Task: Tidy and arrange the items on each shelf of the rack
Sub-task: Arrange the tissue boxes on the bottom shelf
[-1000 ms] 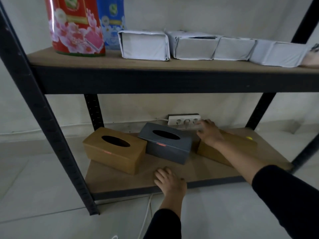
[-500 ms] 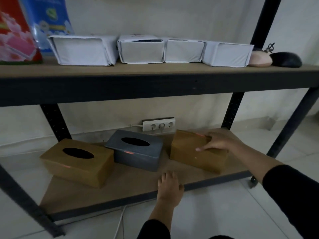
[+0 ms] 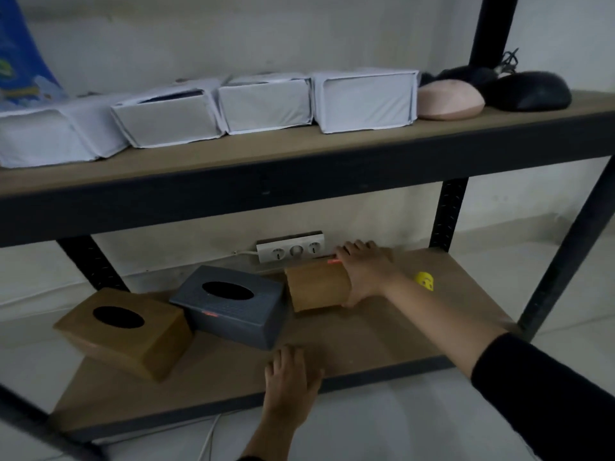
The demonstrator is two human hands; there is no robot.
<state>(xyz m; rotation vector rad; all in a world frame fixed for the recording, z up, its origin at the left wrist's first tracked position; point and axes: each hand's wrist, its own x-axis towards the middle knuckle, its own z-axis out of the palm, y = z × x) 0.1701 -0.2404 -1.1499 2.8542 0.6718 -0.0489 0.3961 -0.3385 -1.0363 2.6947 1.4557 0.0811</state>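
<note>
Wooden box (image 3: 317,286) at back of bottom shelf (image 3: 366,334), right hand (image 3: 364,272) gripping its right end, left hand (image 3: 291,382) flat and relaxed on shelf edge; looks rigid, light, smooth-sided, so best held across its short ends.

Right hand (image 3: 364,274) clasping, left hand (image 3: 293,382) flat

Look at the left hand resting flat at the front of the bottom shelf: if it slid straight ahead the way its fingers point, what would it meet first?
Probably the grey tissue box. The left hand points toward the back of the bottom shelf, and that box's near corner lies just ahead, though depth is hard to judge.
</note>
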